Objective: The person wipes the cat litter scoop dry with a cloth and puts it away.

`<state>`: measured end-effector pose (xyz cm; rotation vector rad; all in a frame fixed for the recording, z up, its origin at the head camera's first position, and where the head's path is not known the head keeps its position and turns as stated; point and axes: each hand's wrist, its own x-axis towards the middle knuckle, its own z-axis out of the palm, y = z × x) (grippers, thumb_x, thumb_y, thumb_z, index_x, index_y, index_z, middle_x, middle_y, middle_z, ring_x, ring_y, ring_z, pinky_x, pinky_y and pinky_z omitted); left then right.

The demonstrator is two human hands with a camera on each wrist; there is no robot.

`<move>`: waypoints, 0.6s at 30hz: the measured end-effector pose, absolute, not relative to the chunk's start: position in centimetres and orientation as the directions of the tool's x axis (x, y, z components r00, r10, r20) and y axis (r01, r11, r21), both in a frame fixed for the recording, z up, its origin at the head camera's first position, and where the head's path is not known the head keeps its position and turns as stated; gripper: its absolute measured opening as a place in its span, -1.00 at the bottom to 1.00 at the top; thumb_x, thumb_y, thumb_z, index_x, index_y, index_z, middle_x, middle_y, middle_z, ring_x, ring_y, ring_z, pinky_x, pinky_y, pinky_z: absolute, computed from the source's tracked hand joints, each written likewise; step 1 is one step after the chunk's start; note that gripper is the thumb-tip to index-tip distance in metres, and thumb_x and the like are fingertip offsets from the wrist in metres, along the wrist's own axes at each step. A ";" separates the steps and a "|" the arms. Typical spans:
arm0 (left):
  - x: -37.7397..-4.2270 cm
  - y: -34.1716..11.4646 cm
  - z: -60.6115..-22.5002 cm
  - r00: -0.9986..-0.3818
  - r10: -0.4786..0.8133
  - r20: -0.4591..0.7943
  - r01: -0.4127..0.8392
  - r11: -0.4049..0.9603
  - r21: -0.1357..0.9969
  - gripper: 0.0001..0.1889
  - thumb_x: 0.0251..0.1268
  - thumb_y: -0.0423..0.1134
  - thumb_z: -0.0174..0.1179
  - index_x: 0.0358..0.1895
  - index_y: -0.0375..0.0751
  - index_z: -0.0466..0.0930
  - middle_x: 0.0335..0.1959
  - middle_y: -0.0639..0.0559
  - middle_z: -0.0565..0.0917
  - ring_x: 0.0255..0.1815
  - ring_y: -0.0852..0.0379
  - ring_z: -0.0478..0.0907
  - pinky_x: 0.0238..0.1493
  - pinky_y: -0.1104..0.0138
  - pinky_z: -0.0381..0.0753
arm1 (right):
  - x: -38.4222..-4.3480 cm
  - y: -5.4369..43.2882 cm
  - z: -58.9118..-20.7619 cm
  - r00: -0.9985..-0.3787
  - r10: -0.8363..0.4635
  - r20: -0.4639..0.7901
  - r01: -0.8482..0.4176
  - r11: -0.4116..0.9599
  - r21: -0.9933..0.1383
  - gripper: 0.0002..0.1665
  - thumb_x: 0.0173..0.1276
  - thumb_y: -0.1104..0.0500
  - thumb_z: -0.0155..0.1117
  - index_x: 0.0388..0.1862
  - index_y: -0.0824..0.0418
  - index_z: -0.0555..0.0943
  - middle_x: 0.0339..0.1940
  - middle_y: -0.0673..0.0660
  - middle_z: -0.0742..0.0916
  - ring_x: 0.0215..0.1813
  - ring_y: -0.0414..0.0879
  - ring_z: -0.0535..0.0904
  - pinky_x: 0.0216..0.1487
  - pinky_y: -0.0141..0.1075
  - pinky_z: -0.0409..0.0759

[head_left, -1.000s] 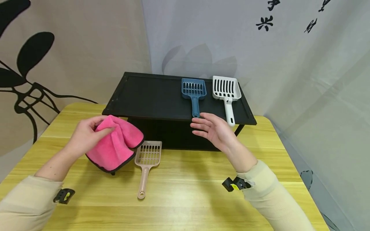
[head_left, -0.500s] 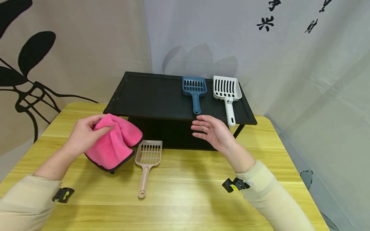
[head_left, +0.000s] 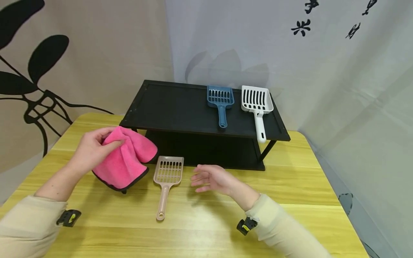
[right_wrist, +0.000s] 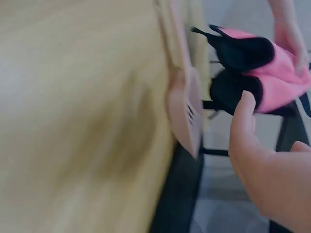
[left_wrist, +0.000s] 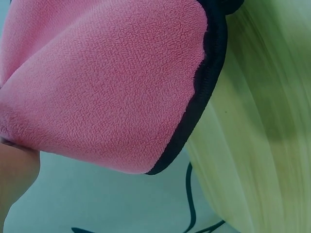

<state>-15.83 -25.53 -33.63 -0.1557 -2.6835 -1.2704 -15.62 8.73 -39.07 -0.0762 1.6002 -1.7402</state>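
Note:
My left hand (head_left: 91,148) pinches a pink cloth (head_left: 124,161) with a dark border, held above the table left of the shelf. In the left wrist view the fleecy cloth (left_wrist: 112,87) fills much of the frame. A beige litter scoop (head_left: 168,174) lies on the table, handle toward me. To its right my right hand (head_left: 216,179) hovers with fingers loosely extended, holding nothing. The right wrist view shows the beige scoop (right_wrist: 187,107) beside that hand's thumb (right_wrist: 243,124). On the shelf top lie a blue litter scoop (head_left: 221,102) and a white one (head_left: 257,104), handles toward me.
A black two-tier shelf (head_left: 174,107) stands at the back of the wooden table (head_left: 206,229). The white scoop's handle overhangs the shelf's front edge. Pale curtains (head_left: 226,36) with dark printed designs hang behind.
My right hand has drawn away from the blue scoop, down and left toward the beige scoop. The blue scoop has shifted slightly back on the shelf. My left hand still holds the cloth.

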 end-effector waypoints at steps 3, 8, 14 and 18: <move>-15.7 -25.6 -33.6 -0.980 0.018 0.196 0.163 0.634 0.756 -0.57 0.25 -0.17 0.21 0.14 -0.28 0.50 -0.36 0.65 0.48 -0.43 0.48 0.46 -0.43 0.60 0.48 | -15.3 7.7 -40.4 -0.675 -0.568 -0.470 0.499 0.117 -0.858 -0.43 0.49 0.06 -0.21 0.27 0.48 0.23 0.14 0.44 0.53 0.06 0.08 0.59 0.11 -0.05 0.54; -15.6 -25.4 -33.5 -0.978 0.026 0.207 0.177 0.631 0.755 -0.58 0.24 -0.18 0.22 0.12 -0.30 0.51 -0.38 0.63 0.48 -0.44 0.46 0.45 -0.44 0.60 0.48 | -14.7 6.3 -42.0 -0.645 -0.583 -0.494 0.522 0.136 -0.842 -0.44 0.50 0.07 -0.23 0.24 0.50 0.25 0.14 0.47 0.52 0.05 0.10 0.59 0.09 -0.05 0.55; -15.5 -25.1 -33.5 -0.976 0.038 0.213 0.190 0.620 0.761 -0.60 0.23 -0.19 0.22 0.10 -0.30 0.52 -0.39 0.59 0.51 -0.46 0.44 0.47 -0.45 0.57 0.49 | -13.9 4.8 -43.6 -0.615 -0.579 -0.535 0.585 0.120 -0.802 -0.47 0.48 0.05 -0.17 0.16 0.48 0.34 0.03 0.41 0.60 -0.10 0.05 0.65 0.03 0.01 0.57; -15.5 -25.2 -33.6 -0.979 0.043 0.200 0.183 0.623 0.760 -0.61 0.24 -0.20 0.21 0.10 -0.28 0.52 -0.38 0.55 0.51 -0.46 0.42 0.48 -0.45 0.55 0.51 | -13.4 4.2 -44.4 -0.598 -0.586 -0.547 0.609 0.111 -0.785 -0.40 0.50 0.00 -0.21 0.19 0.51 0.32 0.07 0.44 0.57 -0.02 0.17 0.61 0.05 0.05 0.55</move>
